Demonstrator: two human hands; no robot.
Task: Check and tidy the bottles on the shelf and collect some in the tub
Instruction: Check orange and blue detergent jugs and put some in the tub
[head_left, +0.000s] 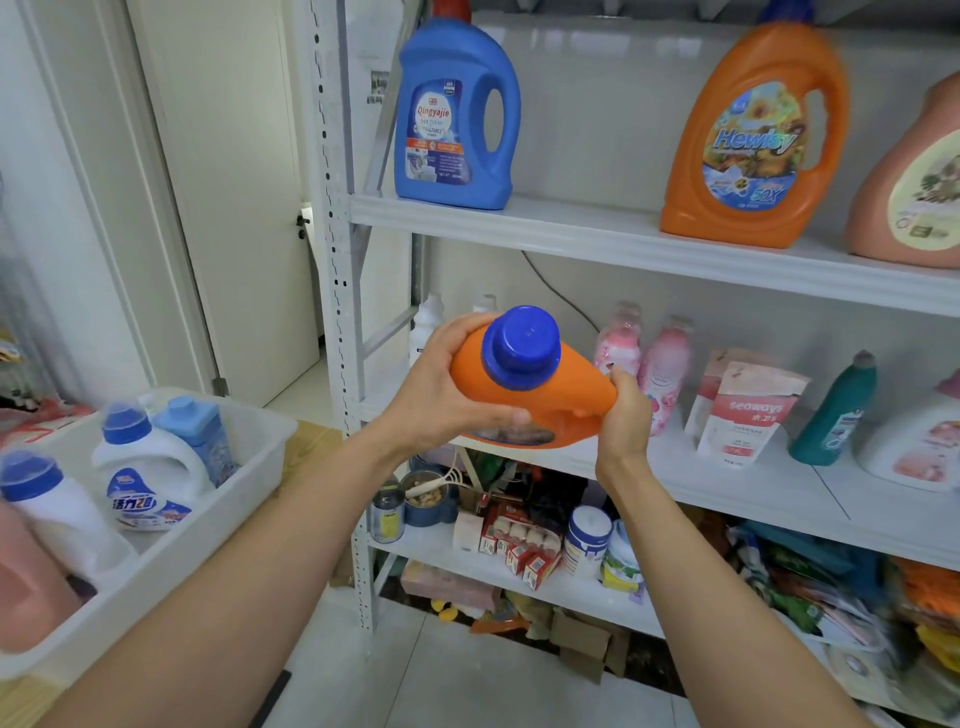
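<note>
White metal shelf (623, 239) beside a door, tiled floor.

- Orange bottle (576, 384), blue cap (522, 345) toward the camera, is held tipped in front of the middle board, off the shelf.
- Left hand (447, 395): fingers wrapped round the bottle's shoulder.
- Right hand (626, 421): fingers grasping its far end.
- Step, likely: checking.
- Next, likely: swing left to the tub (218, 525), or reshelve upright.
- Legible: "Qingyajie" on the blue jug (457, 114); "seaways" on the pouch (748, 415). Held bottle's label unreadable.

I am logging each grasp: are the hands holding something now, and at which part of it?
Both hold one orange bottle by its body: the left hand grips its left side, the right hand its right side. The blue cap is untouched.
</note>
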